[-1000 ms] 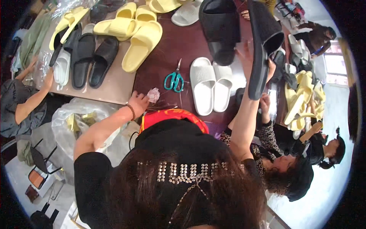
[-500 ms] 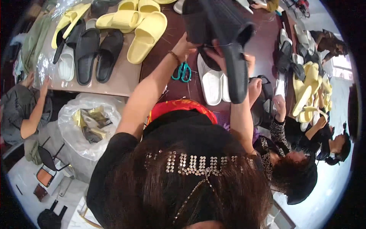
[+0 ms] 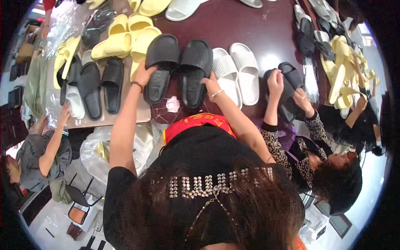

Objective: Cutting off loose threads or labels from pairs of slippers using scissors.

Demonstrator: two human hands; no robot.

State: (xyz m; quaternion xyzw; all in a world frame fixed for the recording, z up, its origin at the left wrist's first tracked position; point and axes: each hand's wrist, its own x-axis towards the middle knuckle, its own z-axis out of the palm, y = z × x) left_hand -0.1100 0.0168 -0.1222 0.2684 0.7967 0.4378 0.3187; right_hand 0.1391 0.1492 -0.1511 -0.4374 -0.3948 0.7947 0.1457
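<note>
Against a maroon tabletop (image 3: 260, 31), left fingers (image 3: 144, 73) and right fingers (image 3: 212, 84) pinch two black, broad-strapped slippers (image 3: 162, 49) by their outer edges.

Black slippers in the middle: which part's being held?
Left hand holds one black slipper, right hand the other, each by its outer side near the strap.

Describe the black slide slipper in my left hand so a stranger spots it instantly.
Start at the dark-red table and find the white ribbed slide slippers. Leftward, past another black slipper in your right hand, is the black slide slipper: it alone is gripped by your left hand and partly hides a yellow slipper.
</note>
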